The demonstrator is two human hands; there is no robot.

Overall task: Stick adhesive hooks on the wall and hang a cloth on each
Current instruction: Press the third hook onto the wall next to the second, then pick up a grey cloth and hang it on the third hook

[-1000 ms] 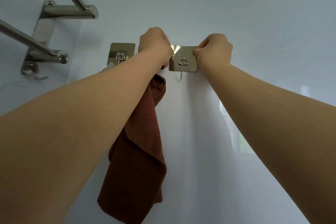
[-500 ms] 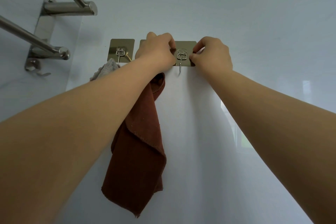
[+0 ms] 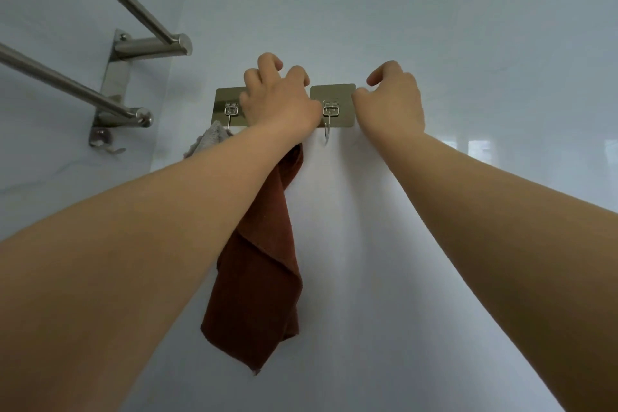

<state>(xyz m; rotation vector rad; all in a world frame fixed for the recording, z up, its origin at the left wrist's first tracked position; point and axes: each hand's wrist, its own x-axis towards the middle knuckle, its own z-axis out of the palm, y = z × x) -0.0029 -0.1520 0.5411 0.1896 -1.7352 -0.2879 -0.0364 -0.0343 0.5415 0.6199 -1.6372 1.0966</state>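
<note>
The left hand's [image 3: 279, 100] bent, spread fingers are hiding whatever they hold; the right hand's [image 3: 391, 100] are curling loosely, empty, beside a bare adhesive hook [image 3: 332, 104]. Below the left fingers a brown cloth [image 3: 261, 261] is hanging, likely soft and light, best pinched at its top fold.

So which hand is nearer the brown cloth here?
Left. The left hand sits just above the top of the brown cloth, its wrist hiding where the cloth hangs. The right hand is further right, beyond the bare hook plate.
</note>
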